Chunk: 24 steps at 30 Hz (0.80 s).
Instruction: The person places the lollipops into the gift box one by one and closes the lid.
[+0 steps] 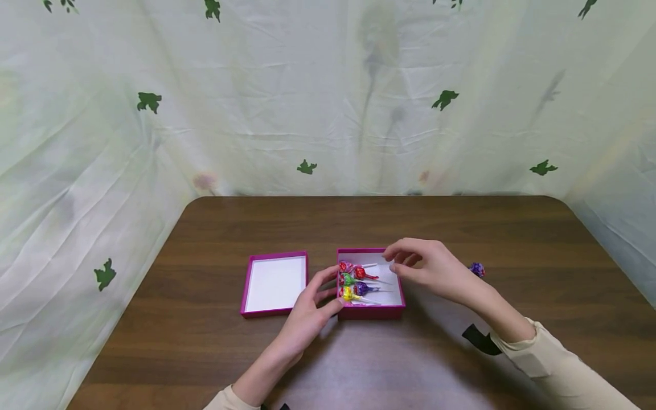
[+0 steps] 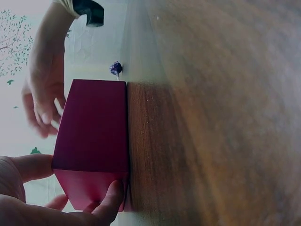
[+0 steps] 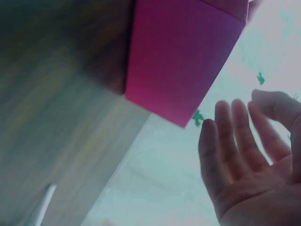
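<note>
An open magenta box (image 1: 371,313) with a white inside stands on the table. Several wrapped lollipops, among them a green one (image 1: 347,279), a purple one (image 1: 363,288) and a yellow one (image 1: 348,294), lie in its left part with sticks pointing right. My left hand (image 1: 314,310) holds the box at its left side, thumb by the near corner. Over the box's right rim hovers my right hand (image 1: 435,267), fingers gently bent and nothing between them, as the right wrist view shows. Another purple lollipop (image 1: 477,269) lies on the table beyond that hand.
The box's magenta lid (image 1: 274,311) lies to its left, white inside facing up. Both rest on a brown wooden table (image 1: 205,353). A pale curtain (image 1: 328,114) with green leaf shapes hangs behind the table and along its sides.
</note>
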Motion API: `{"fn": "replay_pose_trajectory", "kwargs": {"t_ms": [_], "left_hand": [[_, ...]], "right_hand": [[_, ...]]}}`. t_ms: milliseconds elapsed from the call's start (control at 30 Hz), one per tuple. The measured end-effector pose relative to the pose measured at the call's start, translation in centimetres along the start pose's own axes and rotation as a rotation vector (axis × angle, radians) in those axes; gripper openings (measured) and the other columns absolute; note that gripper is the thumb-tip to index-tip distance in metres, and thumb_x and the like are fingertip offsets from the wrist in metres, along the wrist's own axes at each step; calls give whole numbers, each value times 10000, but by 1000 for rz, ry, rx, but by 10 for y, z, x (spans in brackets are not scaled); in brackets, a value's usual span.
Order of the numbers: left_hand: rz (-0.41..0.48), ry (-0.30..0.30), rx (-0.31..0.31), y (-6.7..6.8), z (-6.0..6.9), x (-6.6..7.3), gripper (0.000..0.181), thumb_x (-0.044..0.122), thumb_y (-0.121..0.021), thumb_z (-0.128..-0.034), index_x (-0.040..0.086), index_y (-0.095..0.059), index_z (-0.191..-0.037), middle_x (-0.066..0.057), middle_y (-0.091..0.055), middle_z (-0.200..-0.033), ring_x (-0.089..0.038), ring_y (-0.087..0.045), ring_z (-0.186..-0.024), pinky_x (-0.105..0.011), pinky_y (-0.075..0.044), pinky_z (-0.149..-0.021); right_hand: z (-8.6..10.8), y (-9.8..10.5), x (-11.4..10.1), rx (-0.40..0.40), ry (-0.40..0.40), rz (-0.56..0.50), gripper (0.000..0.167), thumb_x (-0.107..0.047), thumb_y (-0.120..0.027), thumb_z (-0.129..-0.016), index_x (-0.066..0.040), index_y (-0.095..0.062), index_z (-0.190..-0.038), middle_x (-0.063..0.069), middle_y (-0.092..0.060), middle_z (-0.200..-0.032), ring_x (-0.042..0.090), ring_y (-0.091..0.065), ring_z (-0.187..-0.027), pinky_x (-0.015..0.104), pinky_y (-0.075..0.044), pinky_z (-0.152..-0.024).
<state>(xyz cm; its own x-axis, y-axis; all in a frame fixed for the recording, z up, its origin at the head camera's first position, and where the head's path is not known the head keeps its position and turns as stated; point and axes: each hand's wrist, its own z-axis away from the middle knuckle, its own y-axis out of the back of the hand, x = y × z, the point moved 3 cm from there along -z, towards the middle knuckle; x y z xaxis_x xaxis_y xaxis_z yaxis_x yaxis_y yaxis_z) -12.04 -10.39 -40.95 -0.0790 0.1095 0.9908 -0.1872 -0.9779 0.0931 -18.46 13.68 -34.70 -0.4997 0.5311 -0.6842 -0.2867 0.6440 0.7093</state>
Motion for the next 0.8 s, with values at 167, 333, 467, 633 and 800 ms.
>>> {"fn": "replay_pose_trajectory", "kwargs": {"t_ms": [167,333,467,633,800], "left_hand": [[-9,9,0,0,0,-1,576,90,-628,-930,194,-438,-1464,-88,-391,-1491,-352,-464,-1280,-501,-446,-975],[-11,16,1,0,0,0,577,112,-633,-933,194,-430,-1467,-87,-384,-1497,-352,-457,-1288,-499,-451,-976],[-13,11,1,0,0,1,576,112,-635,-933,194,-434,-1466,-91,-390,-1492,-352,-460,-1284,-498,-449,-979],[-9,9,-1,0,0,0,577,112,-635,-933,195,-433,-1467,-93,-392,-1490,-351,-459,-1281,-502,-445,-979],[-10,8,0,0,0,0,579,108,-634,-931,195,-434,-1467,-96,-398,-1484,-350,-459,-1280,-500,-444,-980]], "right_hand": [[19,12,10,76,-104,9,208,-148,-725,-900,-231,-685,-1086,-85,-679,-974,112,-633,-860,334,-545,-747],[36,23,24,106,-190,15,179,-211,-717,-913,-219,-677,-1088,-59,-701,-984,99,-644,-874,320,-540,-772],[48,28,34,120,-221,5,190,-284,-708,-921,-211,-679,-1094,-41,-707,-991,93,-652,-898,317,-536,-796],[67,36,46,152,-241,-2,229,-301,-694,-930,-175,-682,-1121,-2,-709,-1029,150,-671,-914,272,-532,-762],[81,44,61,208,-264,7,230,-219,-706,-924,-112,-679,-1125,47,-704,-1005,243,-678,-848,259,-528,-672]]}}
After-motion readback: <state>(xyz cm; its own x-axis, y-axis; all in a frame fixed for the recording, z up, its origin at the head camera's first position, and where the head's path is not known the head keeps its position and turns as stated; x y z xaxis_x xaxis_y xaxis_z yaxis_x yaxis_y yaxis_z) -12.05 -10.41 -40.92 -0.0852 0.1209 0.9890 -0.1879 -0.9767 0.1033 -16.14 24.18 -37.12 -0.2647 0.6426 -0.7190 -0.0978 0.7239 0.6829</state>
